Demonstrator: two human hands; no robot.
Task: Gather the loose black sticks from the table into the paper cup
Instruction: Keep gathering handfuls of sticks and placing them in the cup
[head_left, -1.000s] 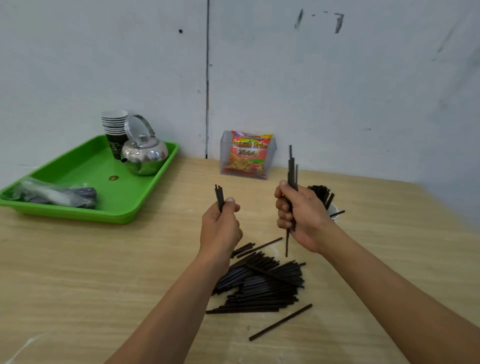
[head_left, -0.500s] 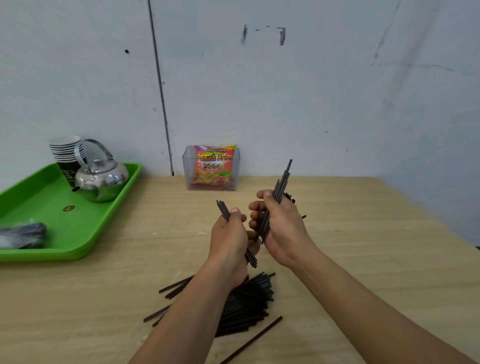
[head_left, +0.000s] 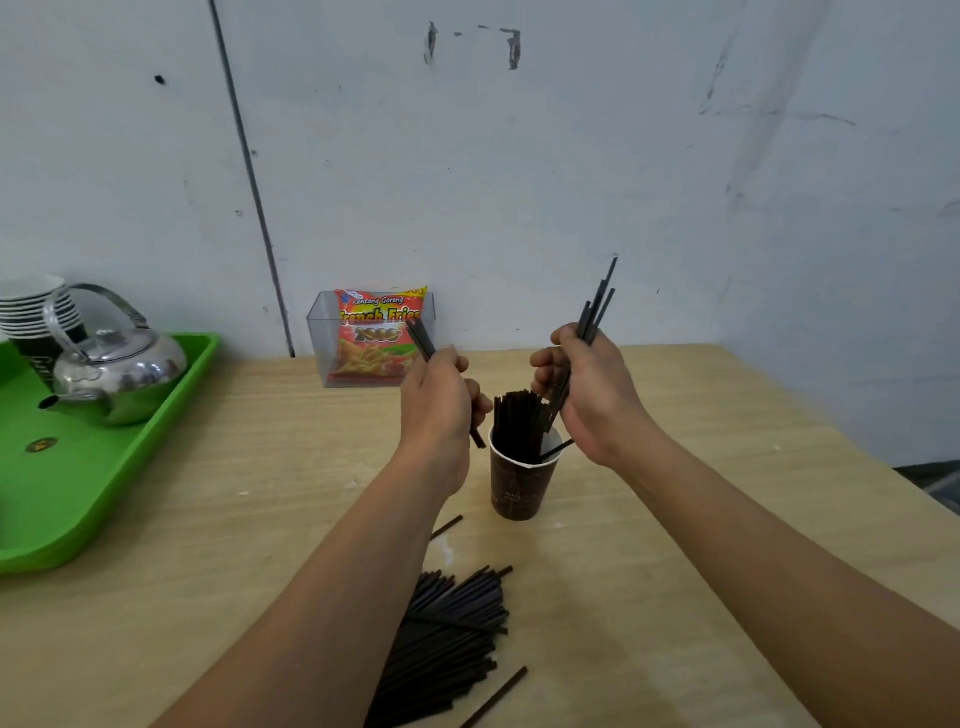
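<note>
A dark brown paper cup (head_left: 521, 483) stands on the wooden table (head_left: 675, 519), filled with several upright black sticks (head_left: 517, 426). My left hand (head_left: 439, 402) grips a small bundle of black sticks (head_left: 420, 338) just left of the cup's rim. My right hand (head_left: 589, 397) grips a longer bundle (head_left: 597, 306), tilted, with its lower ends over the cup's mouth. A pile of loose black sticks (head_left: 447, 639) lies on the table in front of the cup, partly hidden by my left forearm.
A green tray (head_left: 78, 499) at the left holds a steel kettle (head_left: 111, 369) and a stack of paper cups (head_left: 31, 312). A clear box with a French fries packet (head_left: 376, 338) stands against the wall. The table's right edge runs at the far right.
Both hands have moved apart and over to the cup, which now shows between them. The right bundle's lower ends now point down into the cup. The view has shifted.
</note>
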